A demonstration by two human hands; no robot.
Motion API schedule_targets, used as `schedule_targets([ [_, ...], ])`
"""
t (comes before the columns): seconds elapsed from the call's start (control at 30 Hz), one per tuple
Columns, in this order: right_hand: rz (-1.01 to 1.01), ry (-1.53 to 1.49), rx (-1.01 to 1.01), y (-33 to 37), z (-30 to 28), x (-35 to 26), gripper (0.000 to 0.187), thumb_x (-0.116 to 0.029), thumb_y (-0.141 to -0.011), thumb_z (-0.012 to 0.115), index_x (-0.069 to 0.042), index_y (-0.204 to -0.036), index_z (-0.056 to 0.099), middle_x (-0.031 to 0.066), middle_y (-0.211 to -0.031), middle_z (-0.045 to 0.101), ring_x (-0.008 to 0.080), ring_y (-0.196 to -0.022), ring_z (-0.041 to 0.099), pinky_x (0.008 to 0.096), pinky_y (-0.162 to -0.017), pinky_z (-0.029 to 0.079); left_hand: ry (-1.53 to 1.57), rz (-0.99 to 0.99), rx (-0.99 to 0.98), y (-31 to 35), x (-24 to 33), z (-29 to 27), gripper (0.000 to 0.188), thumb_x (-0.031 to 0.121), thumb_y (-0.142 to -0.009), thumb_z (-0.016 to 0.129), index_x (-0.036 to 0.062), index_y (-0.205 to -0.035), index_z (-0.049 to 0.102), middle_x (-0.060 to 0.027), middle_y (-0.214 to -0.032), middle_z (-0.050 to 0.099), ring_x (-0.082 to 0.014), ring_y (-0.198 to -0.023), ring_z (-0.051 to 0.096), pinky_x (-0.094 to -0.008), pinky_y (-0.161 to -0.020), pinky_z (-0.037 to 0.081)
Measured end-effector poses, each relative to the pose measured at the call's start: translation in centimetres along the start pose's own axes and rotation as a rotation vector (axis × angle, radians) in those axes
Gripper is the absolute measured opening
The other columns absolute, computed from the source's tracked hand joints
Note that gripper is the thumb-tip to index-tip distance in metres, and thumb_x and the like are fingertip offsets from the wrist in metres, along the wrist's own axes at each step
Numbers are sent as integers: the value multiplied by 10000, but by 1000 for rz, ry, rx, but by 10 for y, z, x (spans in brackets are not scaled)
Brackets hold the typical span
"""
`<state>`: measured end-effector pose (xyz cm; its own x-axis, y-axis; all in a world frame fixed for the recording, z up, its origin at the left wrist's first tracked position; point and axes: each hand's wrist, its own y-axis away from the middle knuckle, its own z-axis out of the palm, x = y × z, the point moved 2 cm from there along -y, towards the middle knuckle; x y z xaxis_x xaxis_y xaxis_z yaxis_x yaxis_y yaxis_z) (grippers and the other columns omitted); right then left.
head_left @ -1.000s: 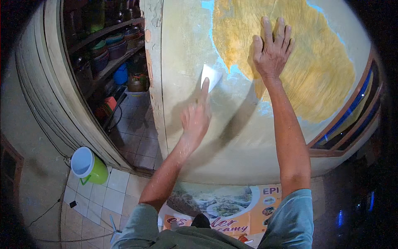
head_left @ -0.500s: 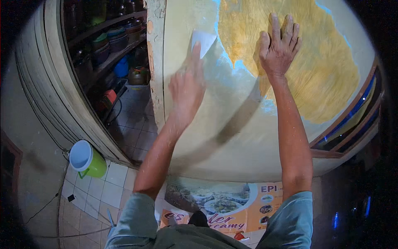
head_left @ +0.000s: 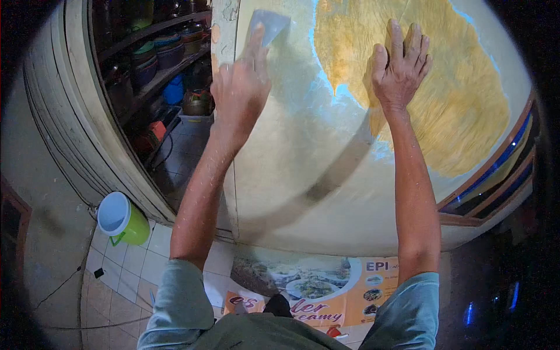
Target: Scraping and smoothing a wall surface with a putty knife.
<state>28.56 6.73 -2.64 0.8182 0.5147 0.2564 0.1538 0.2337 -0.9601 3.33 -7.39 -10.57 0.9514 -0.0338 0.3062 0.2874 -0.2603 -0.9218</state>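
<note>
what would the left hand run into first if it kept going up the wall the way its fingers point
Probably nothing solid soon: the left hand presses a pale flat scraper against the wall, pointing up and slightly right. Ahead lies more bare plaster, then the picture's top edge. The doorframe edge runs close on its left.

Both arms reach forward and up, nearly straight. The left hand [head_left: 240, 81] is closed in a grip, knuckles toward the viewer; the right hand [head_left: 401, 69] lies flat, fingers spread.
</note>
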Motion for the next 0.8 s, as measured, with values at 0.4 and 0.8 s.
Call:
schedule_targets([
  [0.4, 12, 33, 14, 2, 3, 6, 549, -449, -976, 585, -346, -1513, 542, 147, -1612, 417, 418, -1490, 353, 654, -1185, 263, 9, 18, -34, 5, -25, 1, 483, 242, -1040, 589, 265, -1519, 535, -267, -873, 708, -422, -607, 621, -498, -596, 498],
  [0.8, 9, 29, 26, 2, 4, 5, 522, -449, -999, 556, -357, -1513, 537, 133, -1616, 412, 415, -1497, 343, 646, -1191, 254, 39, -79, -128, 63, -44, 8, 478, 281, -1045, 551, 256, -1522, 525, -288, -799, 679, -455, -618, 663, -533, -601, 540],
])
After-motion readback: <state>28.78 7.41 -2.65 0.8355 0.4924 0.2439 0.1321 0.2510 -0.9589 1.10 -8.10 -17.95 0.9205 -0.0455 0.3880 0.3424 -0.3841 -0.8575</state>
